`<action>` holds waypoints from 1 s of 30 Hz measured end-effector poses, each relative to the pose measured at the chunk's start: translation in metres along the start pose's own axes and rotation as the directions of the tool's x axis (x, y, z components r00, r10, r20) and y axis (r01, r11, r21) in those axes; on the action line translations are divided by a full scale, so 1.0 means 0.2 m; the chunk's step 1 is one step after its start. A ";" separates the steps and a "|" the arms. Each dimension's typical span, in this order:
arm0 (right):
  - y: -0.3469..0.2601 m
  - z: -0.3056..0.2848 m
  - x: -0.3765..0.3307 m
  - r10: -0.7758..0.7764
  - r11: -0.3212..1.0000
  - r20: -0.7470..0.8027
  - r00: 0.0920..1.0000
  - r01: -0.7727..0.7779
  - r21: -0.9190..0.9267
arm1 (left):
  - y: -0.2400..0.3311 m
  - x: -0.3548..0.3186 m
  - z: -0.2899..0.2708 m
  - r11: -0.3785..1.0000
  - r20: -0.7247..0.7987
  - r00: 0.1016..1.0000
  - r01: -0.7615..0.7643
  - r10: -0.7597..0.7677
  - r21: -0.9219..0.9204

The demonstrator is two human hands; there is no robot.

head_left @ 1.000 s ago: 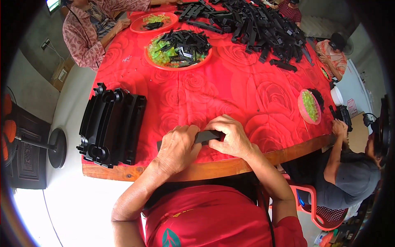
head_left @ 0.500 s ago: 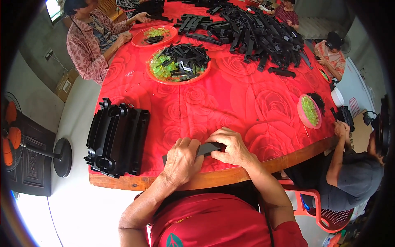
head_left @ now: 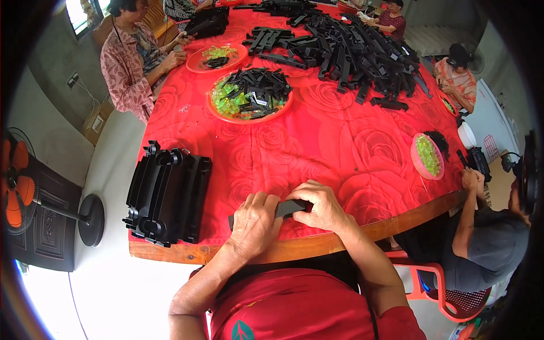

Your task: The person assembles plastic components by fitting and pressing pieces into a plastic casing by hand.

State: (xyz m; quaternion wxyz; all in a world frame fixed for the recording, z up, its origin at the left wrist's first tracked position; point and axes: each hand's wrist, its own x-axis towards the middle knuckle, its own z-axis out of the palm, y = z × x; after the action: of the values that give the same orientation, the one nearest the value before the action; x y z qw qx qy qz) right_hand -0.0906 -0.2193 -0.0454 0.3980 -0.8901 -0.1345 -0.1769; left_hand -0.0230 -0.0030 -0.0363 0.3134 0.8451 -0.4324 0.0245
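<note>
item one: a long, narrow black plastic bar (head_left: 289, 207), lying flat on the red rose-patterned tablecloth (head_left: 340, 147) at our 6 o'clock, just inside the table's wooden near edge (head_left: 317, 247). our left hand (head_left: 253, 225) is clenched over its left half, fingers curled on top; our right hand (head_left: 324, 208) grasps its right end, fingers wrapped down over it. only the middle stretch and a left tip of the bar show between and beside the hands.

item two: a stack of large black moulded plastic frames (head_left: 167, 192), at 9 o'clock of the hands, well apart, overhanging the table's left corner.

item three: a round red plastic tray of green and black small parts (head_left: 250, 95), at 12 o'clock, far up the cloth.

item four: a big heap of long black plastic bars (head_left: 345, 48), at 1 o'clock, near the far side.

item five: a pink round dish of green pieces (head_left: 428, 156), at 2 o'clock, near a co-worker's hand (head_left: 472, 179).

item six: a black and orange standing fan (head_left: 22, 187), on the floor at 9 o'clock.
</note>
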 end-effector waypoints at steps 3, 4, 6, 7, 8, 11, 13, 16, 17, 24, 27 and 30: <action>-0.01 0.01 -0.02 0.025 1.000 0.006 1.000 -0.025 0.001 | -0.01 -0.01 0.02 1.000 0.004 1.000 -0.019 0.019 -0.007; -0.01 0.01 -0.02 0.025 1.000 0.008 1.000 -0.025 -0.008 | -0.01 -0.02 0.03 1.000 0.007 1.000 -0.014 0.014 -0.012; -0.01 0.01 -0.02 0.035 0.999 0.014 0.999 -0.034 -0.014 | -0.01 -0.01 0.03 0.999 -0.015 0.999 -0.029 0.029 -0.015; 0.00 0.01 -0.02 0.035 0.999 0.007 0.999 -0.034 -0.032 | -0.01 -0.01 0.03 1.000 -0.007 1.000 -0.023 0.023 -0.021; 0.00 0.02 -0.03 0.035 0.998 0.003 0.999 -0.034 -0.046 | -0.01 -0.01 0.03 0.999 -0.009 1.000 -0.027 0.027 -0.022; 0.00 0.00 0.00 0.028 0.999 0.011 1.000 -0.027 -0.029 | -0.02 0.01 0.02 0.999 -0.013 0.999 -0.034 0.034 -0.021; 0.01 0.00 0.00 0.061 0.998 0.018 0.998 -0.060 -0.012 | -0.02 0.03 0.00 0.998 0.029 0.999 -0.026 0.028 -0.054; 0.01 -0.01 0.01 0.104 0.994 0.038 0.994 -0.106 0.035 | -0.05 0.04 -0.01 0.995 0.039 0.999 -0.024 0.028 -0.092; 0.01 -0.01 0.01 0.116 0.992 0.043 0.992 -0.118 0.039 | -0.05 0.04 -0.02 0.992 0.039 0.999 -0.024 0.029 -0.122; 0.01 -0.01 0.01 0.146 0.989 0.063 0.987 -0.147 0.021 | -0.04 0.03 0.00 0.992 0.054 0.998 0.022 -0.015 -0.127; 0.01 -0.01 0.01 0.122 0.993 0.055 0.991 -0.122 -0.009 | -0.03 0.03 0.00 0.992 0.054 0.998 0.027 -0.020 -0.126; 0.00 -0.01 0.01 0.143 0.990 0.065 0.988 -0.143 -0.003 | -0.04 0.03 0.00 0.993 0.054 0.998 0.031 -0.025 -0.116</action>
State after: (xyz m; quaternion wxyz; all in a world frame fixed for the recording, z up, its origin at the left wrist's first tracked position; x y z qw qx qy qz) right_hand -0.0895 -0.2205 -0.0443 0.4057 -0.9024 -0.0835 -0.1186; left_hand -0.0138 -0.0037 -0.0393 0.3514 0.8315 -0.4293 -0.0272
